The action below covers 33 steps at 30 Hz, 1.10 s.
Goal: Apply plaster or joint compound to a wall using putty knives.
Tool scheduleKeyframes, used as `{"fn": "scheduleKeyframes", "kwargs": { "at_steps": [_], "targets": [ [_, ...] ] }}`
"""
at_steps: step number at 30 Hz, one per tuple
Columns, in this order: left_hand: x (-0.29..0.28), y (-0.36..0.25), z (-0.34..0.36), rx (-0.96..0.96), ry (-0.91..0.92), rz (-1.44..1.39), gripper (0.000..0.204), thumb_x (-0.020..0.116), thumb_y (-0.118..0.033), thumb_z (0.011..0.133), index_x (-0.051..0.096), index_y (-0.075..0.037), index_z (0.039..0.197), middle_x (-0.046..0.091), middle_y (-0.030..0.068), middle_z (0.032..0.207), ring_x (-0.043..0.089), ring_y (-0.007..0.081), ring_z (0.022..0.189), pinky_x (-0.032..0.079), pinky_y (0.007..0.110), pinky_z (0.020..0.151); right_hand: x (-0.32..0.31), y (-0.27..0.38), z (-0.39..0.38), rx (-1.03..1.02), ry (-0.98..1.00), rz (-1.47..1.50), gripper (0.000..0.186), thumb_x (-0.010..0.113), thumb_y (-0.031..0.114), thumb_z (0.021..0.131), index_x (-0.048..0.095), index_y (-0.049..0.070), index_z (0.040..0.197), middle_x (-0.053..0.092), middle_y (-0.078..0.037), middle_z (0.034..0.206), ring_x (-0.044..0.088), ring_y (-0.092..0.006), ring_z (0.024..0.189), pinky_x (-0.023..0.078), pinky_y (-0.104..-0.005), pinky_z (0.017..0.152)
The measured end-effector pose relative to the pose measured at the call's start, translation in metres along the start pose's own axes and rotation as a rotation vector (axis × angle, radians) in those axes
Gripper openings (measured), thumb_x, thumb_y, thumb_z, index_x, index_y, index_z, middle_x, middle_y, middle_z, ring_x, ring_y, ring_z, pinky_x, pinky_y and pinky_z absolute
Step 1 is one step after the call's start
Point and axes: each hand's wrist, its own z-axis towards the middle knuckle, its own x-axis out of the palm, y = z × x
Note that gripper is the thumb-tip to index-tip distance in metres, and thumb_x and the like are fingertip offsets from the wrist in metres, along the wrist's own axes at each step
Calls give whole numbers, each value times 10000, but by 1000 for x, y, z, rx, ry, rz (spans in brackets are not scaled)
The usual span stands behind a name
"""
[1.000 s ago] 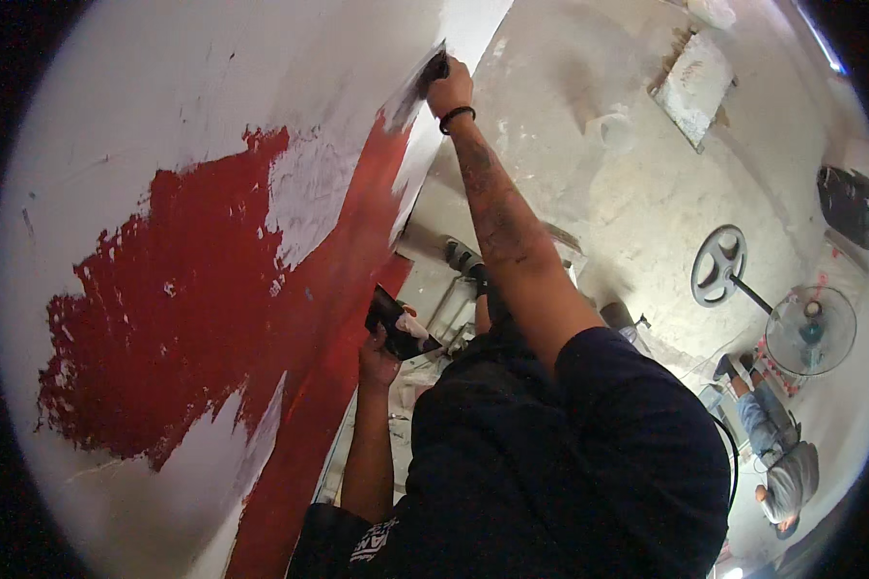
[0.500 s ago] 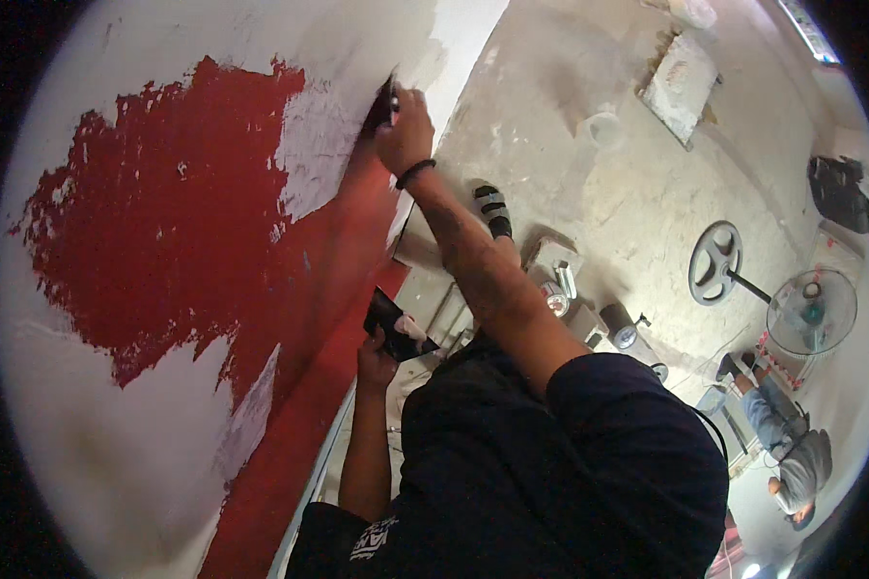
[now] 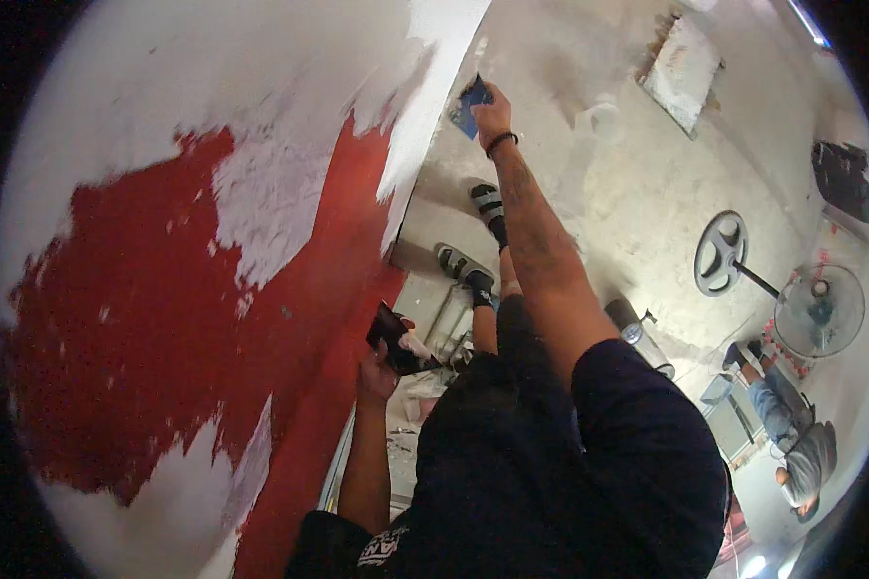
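At the top centre my right hand grips a blue putty knife, its wide blade held away from the wall, over the floor. My right arm is stretched far out. Lower, close to my body, my left hand is closed round a dark, flat putty board. A lump of white putty lies on that board. On my left stands the wall, with a large red patch ringed by ragged smears of white putty. A red band runs along the wall beside my left hand.
On the pale floor lies a whitish bag. Farther right are a pedestal fan with a round grey base and a dark cylinder. Another person is at the lower right.
My right hand has swung off the wall to the right, taking the putty knife with it. My left hand still holds the board in about the same place. The view has shifted slightly.
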Motion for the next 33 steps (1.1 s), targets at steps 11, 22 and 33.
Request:
{"fn": "scheduleKeyframes", "kwargs": {
  "at_steps": [11,22,33],
  "targets": [
    [-62,35,10,-183,-243,-178,361,534,-251,874,491,-47,1169,582,91,1099,546,260,1030,405,451,946,103,-11,41,-285,-132,-522,418,529,-18,673,502,2,1089,507,-218,1042,500,-388,983,423,-411,868],
    [-40,25,4,-34,15,-193,296,471,-164,906,478,-4,1156,593,122,1061,571,282,979,451,393,877,120,45,-88,-393,-67,-429,463,480,-7,719,441,-65,1177,508,-235,1037,478,-389,974,412,-414,860],
    [73,-48,-31,279,208,137,298,484,-199,920,460,-51,1177,557,47,1048,571,128,913,504,274,768,-34,252,-255,247,381,523,337,500,-21,808,523,-2,1144,608,-122,1050,607,-235,918,495,-342,797]
  ]
}}
